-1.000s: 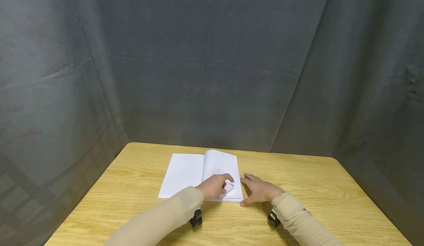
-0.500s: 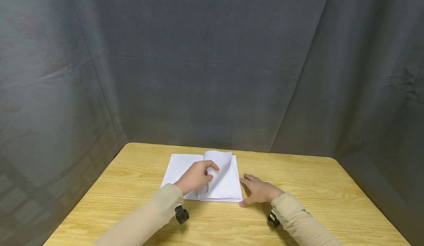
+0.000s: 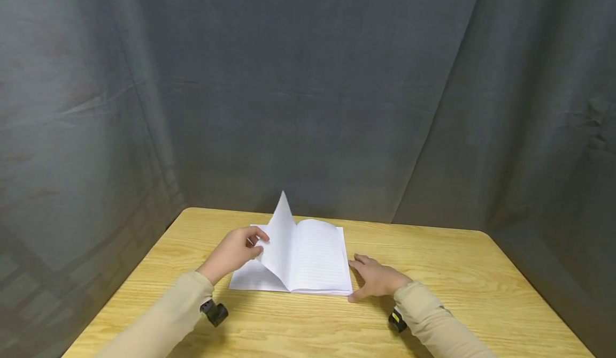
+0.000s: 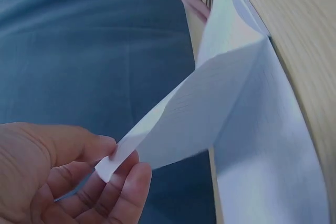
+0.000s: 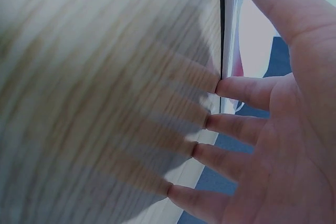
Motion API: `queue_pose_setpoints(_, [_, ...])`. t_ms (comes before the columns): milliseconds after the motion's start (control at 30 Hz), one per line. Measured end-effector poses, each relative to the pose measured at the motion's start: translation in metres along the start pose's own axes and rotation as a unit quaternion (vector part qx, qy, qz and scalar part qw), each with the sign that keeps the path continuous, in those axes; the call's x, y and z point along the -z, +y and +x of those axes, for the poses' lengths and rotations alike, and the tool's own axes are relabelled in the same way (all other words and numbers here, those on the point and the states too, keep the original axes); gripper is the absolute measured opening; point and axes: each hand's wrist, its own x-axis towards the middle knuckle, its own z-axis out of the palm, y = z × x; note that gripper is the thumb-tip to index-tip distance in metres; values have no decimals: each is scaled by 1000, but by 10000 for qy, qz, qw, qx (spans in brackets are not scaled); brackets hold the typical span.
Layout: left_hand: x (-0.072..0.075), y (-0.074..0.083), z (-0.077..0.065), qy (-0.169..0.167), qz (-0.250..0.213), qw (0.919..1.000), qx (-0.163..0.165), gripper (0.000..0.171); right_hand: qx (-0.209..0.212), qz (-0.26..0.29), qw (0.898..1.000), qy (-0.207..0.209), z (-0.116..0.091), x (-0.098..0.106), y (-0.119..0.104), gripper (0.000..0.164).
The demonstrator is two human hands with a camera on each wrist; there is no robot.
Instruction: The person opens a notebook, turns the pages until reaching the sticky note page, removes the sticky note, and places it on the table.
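Observation:
A notebook (image 3: 321,259) with lined white pages lies spread on the table. My left hand (image 3: 237,248) pinches the outer edge of one page (image 3: 279,243) between thumb and fingers, and that page stands raised over the left half. In the left wrist view the page's corner (image 4: 108,169) pokes out between thumb and fingertips. My right hand (image 3: 377,279) rests at the notebook's right edge with its fingers spread. In the right wrist view its fingertips (image 5: 214,121) press down on the tabletop, the thumb and index finger by the page stack.
The wooden table (image 3: 462,288) carries the notebook near its far edge. Grey fabric (image 3: 308,90) hangs behind and on both sides. A small black camera (image 3: 214,312) is strapped at the left wrist, another (image 3: 397,320) at the right.
My left hand has moved left from the right-hand page, lifting a page and carrying it over the spine to the left side. The right hand has stayed at the notebook's edge.

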Motion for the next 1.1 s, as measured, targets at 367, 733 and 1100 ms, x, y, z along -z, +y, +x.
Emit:
queue_pose_setpoints(367, [3, -37, -25, -86, -298, 9956, 884, 16, -5, 98, 9999, -59, -1, 1, -1, 98])
queue_pose_setpoints(733, [-7, -55, -30, -196, -281, 9929, 1138, 12, -54, 139, 9999, 0, -1, 1, 0, 97])
queue_pose_setpoints(1100, [-20, -67, -31, -513, -120, 9899, 1313, 10, -44, 87, 10000, 20, -1, 0, 0, 98])
